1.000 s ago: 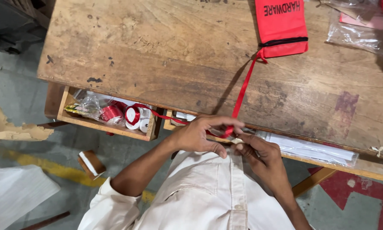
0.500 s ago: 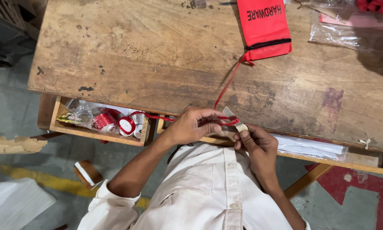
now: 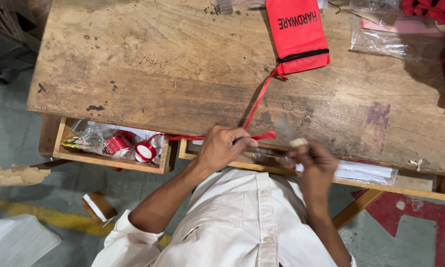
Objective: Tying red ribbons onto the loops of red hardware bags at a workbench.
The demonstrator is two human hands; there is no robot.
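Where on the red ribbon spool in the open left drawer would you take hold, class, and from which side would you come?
Grip the red ribbon spool by its round rim, fingers on opposite edges, coming from above. It stands on edge with its white-centred face toward the drawer's front wall, so the rim is the exposed part. A second spool and a plastic bag crowd its left, probably leaving little room there.

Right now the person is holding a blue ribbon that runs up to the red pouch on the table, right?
Not quite. The ribbon is red, not blue. The head view shows the left hand pinching it, and it does run up to the red pouch on the wooden table.
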